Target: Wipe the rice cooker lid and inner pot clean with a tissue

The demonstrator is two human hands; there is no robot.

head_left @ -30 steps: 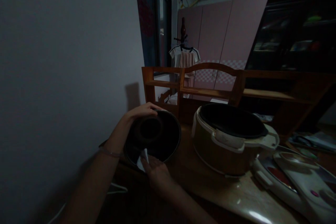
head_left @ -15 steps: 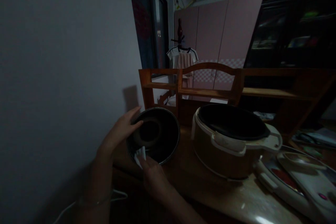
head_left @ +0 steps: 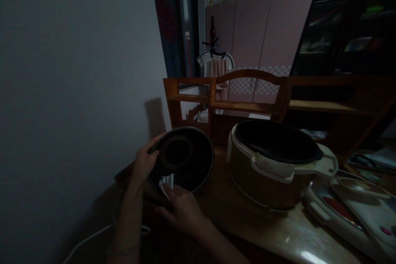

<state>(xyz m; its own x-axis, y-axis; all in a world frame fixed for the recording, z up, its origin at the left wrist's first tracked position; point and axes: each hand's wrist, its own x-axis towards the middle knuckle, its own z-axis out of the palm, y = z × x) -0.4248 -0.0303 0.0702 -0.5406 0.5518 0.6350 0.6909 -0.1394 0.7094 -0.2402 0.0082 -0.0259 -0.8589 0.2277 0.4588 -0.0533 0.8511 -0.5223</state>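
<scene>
A dark round inner pot is tilted on the wooden table, its opening towards me. My left hand grips its left rim, thumb over the inside and fingers behind. At the lower left of the rim, my right hand presses a white cloth against the inner wall. The cloth is pinched in the fingertips, and part of it is hidden by them. To the right stands the cooker body, with its black interior uncovered and apart from both hands.
The cooker's lid lies on the table at the right. A wooden shelf runs along the table's back, and a white wall rises on the left. A white cable hangs below the table edge.
My left hand has closed onto the pot's left rim, where its fingers were spread before. My right hand has shifted slightly, still with the cloth at the lower rim. The view has tilted a little.
</scene>
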